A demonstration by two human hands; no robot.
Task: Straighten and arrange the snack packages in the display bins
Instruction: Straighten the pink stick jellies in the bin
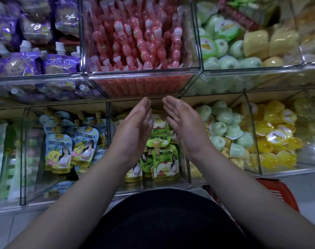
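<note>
Green apple-print drink pouches (162, 155) stand in the middle lower clear bin (186, 169), some upright, one upside down near the top. My left hand (135, 126) and my right hand (180, 126) hover over this bin with straight fingers, palms facing each other, fingertips pointing at the shelf. Neither hand holds anything. The hands hide the pouches at the back of the bin.
Blue pomelo pouches (66, 146) fill the bin to the left. Green jelly cups (226, 130) and yellow jelly cups (277, 133) lie to the right. The upper shelf holds purple pouches (32, 63), pink jelly sticks (135, 38) and green cups (223, 44). A red basket (280, 191) sits at the lower right.
</note>
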